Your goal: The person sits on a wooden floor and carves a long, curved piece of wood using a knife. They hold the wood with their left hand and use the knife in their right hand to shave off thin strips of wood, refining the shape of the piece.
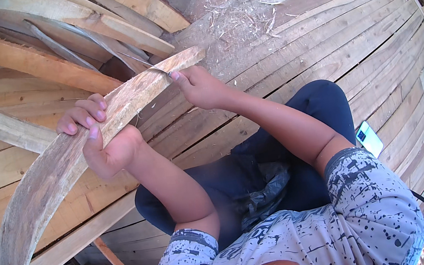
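The right hand [202,88] is closed in a tight fist, thumb pressed forward, around the near end of a thin metal blade [159,70]; any handle is hidden by the fingers. The blade, narrow and slightly bent, lies across the upper end of a curved piece of wood [65,157]. The left hand [110,147] is clamped on that wood farther down, its fingers hooked over the far edge and its thumb against the near side.

The wood slants across the person's front, from near the right hand down to the lower left, bending like a bow. Its broad face is rough and mottled brown and grey; the near side is paler and fibrous, with a loose curl hanging under it.

Close beyond its far edge, sawn boards [143,3] lean together, crowding that side. A pale curved rib [0,127] meets it from the left. On the right, the plank floor [298,45] spreads wide, with dark seams and scattered shavings [251,8] near the top. The person's bent knees in dark trousers [322,102] sit near the wood.

A pale phone [370,140] with a dark camera block lies beside the right knee. The speckled shirt [288,241] carries partly folded dark lettering.
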Demonstrator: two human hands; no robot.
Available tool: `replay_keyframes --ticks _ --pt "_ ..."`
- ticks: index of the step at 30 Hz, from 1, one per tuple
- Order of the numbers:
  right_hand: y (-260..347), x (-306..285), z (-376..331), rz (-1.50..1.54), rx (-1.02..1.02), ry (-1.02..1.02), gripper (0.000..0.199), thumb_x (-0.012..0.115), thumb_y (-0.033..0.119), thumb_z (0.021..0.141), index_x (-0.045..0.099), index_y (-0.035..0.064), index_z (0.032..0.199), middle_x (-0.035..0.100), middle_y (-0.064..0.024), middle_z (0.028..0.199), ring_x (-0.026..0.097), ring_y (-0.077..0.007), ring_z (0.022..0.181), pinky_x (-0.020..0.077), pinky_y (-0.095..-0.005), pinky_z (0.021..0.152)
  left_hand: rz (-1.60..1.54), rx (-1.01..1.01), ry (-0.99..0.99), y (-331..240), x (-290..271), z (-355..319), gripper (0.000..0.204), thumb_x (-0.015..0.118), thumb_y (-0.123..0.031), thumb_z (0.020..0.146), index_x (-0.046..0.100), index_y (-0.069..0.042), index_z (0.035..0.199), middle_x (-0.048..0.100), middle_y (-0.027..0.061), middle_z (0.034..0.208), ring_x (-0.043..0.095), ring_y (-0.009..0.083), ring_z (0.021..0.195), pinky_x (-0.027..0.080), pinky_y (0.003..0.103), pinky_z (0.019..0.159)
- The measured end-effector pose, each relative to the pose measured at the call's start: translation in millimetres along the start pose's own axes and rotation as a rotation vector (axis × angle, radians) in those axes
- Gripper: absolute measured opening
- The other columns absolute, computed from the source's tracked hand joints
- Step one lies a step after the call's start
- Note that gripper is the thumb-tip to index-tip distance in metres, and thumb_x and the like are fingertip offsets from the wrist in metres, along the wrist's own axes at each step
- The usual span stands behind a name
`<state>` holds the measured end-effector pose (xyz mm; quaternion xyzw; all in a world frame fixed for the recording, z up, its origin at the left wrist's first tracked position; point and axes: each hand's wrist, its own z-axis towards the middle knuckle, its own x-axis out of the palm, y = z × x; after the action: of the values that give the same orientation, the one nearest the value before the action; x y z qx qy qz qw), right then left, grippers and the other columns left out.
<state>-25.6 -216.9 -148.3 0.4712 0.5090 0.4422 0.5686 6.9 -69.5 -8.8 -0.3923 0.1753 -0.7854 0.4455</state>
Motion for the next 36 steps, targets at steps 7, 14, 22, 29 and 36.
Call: replay_keyframes --ticks 7,14,22,29,36 --pt "-49.8 -24.8 3.4 -0.198 0.452 -0.088 0.053 0.04 0.033 0.104 0.056 -0.0086 0.076 0.06 -0.0271 0.066 0.063 -0.0403 0.064 0.0476 -0.0483 0.066 0.017 0.003 -0.025 -0.6 3.6 -0.8 0.033 0.052 -0.007 0.062 0.044 -0.012 0.094 0.043 0.0037 0.073 0.044 0.0176 0.068 0.038 0.036 0.072" --pt "-19.3 -6.6 1.6 -0.061 0.126 0.003 0.052 0.04 0.034 0.104 0.054 -0.0074 0.075 0.053 -0.0219 0.061 0.06 -0.0345 0.061 0.0448 -0.0483 0.064 -0.01 -0.012 -0.089 0.6 -5.4 3.6 0.032 0.054 -0.008 0.063 0.044 -0.013 0.092 0.043 0.0029 0.073 0.043 0.0177 0.068 0.037 0.035 0.073" --pt "-34.3 -6.1 3.3 -0.176 0.132 -0.056 0.051 0.042 0.033 0.103 0.062 -0.0071 0.079 0.061 -0.0308 0.074 0.061 -0.048 0.076 0.0461 -0.0538 0.073 0.015 -0.021 -0.139 -2.7 -14.0 5.0 0.032 0.053 -0.008 0.06 0.044 -0.013 0.091 0.041 0.0025 0.071 0.043 0.0176 0.067 0.037 0.036 0.072" --pt "-7.0 9.3 -2.3 -0.243 0.074 -0.054 0.05 0.042 0.032 0.103 0.059 -0.0069 0.076 0.06 -0.0307 0.072 0.06 -0.0506 0.073 0.0452 -0.0525 0.068 0.049 0.032 -0.162 -2.1 -16.2 6.4 0.032 0.052 -0.009 0.059 0.045 -0.013 0.091 0.041 0.0022 0.071 0.042 0.0174 0.067 0.037 0.035 0.072" --pt "-17.7 -5.0 1.9 -0.133 0.163 -0.089 0.05 0.043 0.033 0.103 0.059 -0.0068 0.077 0.06 -0.0303 0.071 0.06 -0.0515 0.073 0.0453 -0.0526 0.069 0.006 0.002 -0.104 -3.1 -6.1 4.8 0.032 0.053 -0.008 0.06 0.045 -0.013 0.091 0.042 0.0023 0.072 0.042 0.017 0.068 0.037 0.035 0.073"
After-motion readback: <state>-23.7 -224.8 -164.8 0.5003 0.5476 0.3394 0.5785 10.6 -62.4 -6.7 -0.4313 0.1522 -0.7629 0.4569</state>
